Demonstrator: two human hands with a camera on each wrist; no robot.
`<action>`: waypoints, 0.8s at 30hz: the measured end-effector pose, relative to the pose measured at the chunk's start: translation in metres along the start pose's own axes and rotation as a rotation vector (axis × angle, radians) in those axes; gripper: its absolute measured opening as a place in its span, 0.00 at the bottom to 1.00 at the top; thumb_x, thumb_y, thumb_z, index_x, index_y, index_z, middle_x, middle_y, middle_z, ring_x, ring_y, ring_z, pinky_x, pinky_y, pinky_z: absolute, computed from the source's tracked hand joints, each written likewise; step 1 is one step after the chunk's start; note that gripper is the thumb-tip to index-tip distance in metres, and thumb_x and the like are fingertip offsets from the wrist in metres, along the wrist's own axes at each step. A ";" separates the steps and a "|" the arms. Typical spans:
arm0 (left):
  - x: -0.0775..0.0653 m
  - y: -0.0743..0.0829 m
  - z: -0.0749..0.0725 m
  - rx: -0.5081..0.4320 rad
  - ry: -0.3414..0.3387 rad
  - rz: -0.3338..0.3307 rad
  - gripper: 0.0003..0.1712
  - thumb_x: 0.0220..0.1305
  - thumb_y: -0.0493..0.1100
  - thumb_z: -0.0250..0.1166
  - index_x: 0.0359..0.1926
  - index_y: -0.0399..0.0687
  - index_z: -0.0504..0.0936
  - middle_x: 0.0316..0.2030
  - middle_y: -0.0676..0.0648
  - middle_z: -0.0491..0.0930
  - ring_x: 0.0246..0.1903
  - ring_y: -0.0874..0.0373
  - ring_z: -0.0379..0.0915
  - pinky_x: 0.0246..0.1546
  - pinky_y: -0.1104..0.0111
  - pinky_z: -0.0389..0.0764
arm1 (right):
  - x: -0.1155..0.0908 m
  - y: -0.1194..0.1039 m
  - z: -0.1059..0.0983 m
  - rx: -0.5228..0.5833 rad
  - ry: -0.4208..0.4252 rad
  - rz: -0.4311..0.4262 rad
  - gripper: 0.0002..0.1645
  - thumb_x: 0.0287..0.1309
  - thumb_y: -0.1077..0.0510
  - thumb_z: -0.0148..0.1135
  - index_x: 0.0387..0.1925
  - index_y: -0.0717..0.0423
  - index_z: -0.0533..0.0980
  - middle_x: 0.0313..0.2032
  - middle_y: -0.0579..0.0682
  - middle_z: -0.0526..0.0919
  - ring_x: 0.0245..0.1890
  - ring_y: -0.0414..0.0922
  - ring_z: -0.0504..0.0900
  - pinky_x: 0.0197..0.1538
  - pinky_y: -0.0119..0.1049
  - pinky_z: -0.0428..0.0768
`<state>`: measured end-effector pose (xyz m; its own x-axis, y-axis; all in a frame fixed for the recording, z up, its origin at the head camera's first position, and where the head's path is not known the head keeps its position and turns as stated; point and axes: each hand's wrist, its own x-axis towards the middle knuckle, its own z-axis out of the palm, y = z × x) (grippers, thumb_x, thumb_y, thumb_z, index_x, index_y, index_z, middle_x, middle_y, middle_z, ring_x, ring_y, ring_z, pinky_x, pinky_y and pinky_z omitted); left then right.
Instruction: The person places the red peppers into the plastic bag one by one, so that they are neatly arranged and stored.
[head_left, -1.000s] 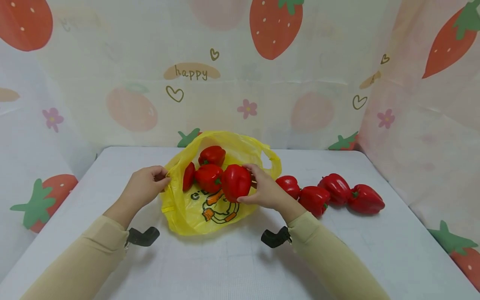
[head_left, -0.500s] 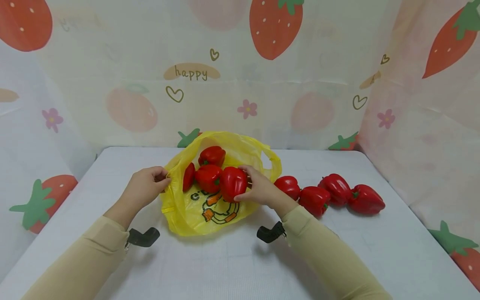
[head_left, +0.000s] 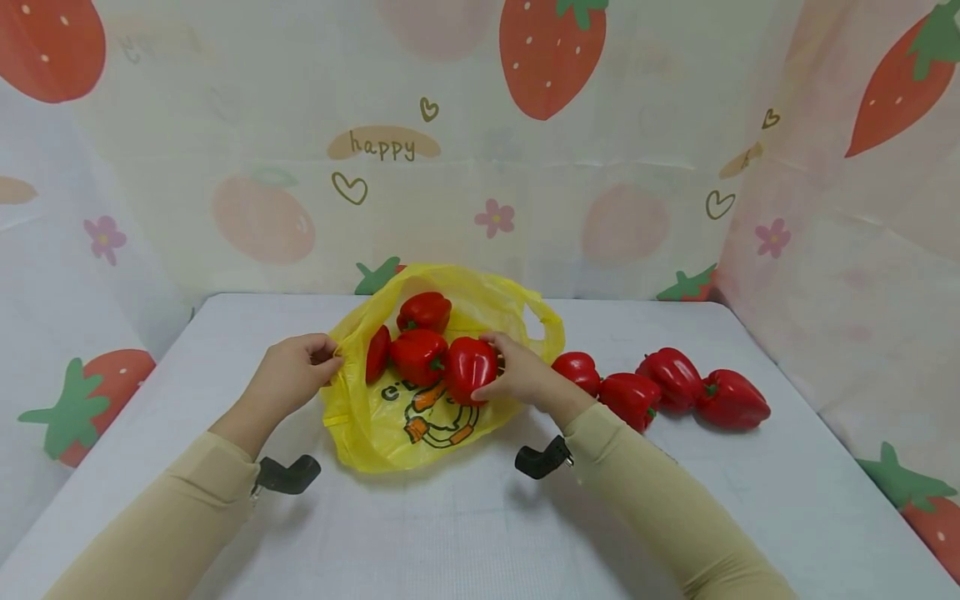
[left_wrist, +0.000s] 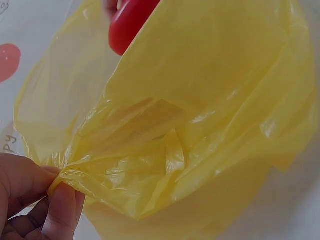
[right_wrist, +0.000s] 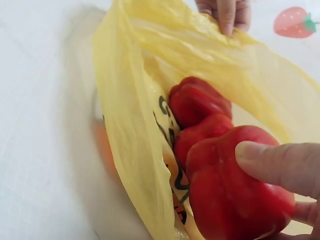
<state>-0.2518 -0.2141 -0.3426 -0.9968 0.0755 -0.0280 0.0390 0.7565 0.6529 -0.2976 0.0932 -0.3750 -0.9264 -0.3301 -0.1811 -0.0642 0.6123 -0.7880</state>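
A yellow plastic bag (head_left: 375, 433) with a printed cartoon lies on the table, its mouth spread wide. My left hand (head_left: 288, 375) pinches the bag's left edge between thumb and fingers; the gathered plastic (left_wrist: 75, 175) shows in the left wrist view. My right hand (head_left: 525, 375) grips a red bell pepper (head_left: 470, 368) at the bag's opening, thumb on its near side in the right wrist view. Beside it inside the bag lie a middle pepper (head_left: 417, 357), a rear pepper (head_left: 424, 311) and a left pepper (head_left: 378, 354), the last partly hidden by the bag's edge.
Right of the bag, several more red bell peppers (head_left: 670, 377) lie grouped on the white table (head_left: 420, 533). One bag handle loop (head_left: 553, 329) sticks out at the right. A strawberry-printed curtain (head_left: 450, 192) stands behind the table and along its sides.
My right hand has lowered the gripped pepper slightly and turned it a little within the bag's opening. My left hand keeps its pinch on the bag edge, almost unmoved.
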 end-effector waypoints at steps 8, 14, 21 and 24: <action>0.001 0.001 0.002 -0.005 -0.006 -0.003 0.11 0.63 0.43 0.57 0.42 0.41 0.76 0.36 0.43 0.77 0.34 0.52 0.70 0.38 0.65 0.79 | 0.002 0.000 0.002 -0.059 0.000 0.034 0.53 0.37 0.54 0.75 0.65 0.43 0.57 0.59 0.50 0.67 0.57 0.50 0.66 0.54 0.46 0.72; 0.002 -0.001 0.003 0.005 -0.005 0.000 0.10 0.63 0.43 0.57 0.42 0.42 0.77 0.36 0.43 0.77 0.33 0.52 0.70 0.37 0.65 0.79 | 0.005 0.001 0.005 -0.108 -0.017 0.045 0.53 0.37 0.53 0.75 0.65 0.47 0.57 0.58 0.51 0.67 0.56 0.50 0.67 0.55 0.46 0.71; 0.004 -0.002 0.004 0.009 -0.007 -0.001 0.09 0.64 0.43 0.57 0.41 0.43 0.77 0.35 0.44 0.77 0.33 0.52 0.70 0.37 0.66 0.79 | 0.007 0.001 0.005 -0.090 -0.032 0.077 0.54 0.36 0.52 0.76 0.66 0.44 0.57 0.58 0.50 0.67 0.57 0.50 0.66 0.55 0.47 0.71; 0.004 -0.002 0.004 0.008 -0.005 0.001 0.09 0.63 0.43 0.57 0.41 0.42 0.77 0.35 0.44 0.77 0.33 0.52 0.70 0.37 0.66 0.79 | 0.007 0.001 0.005 -0.079 -0.037 0.086 0.54 0.36 0.52 0.76 0.66 0.44 0.57 0.59 0.50 0.67 0.57 0.50 0.65 0.55 0.47 0.72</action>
<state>-0.2561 -0.2127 -0.3469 -0.9963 0.0802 -0.0312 0.0410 0.7614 0.6470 -0.3023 0.0886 -0.3800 -0.9157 -0.2990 -0.2685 -0.0154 0.6937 -0.7201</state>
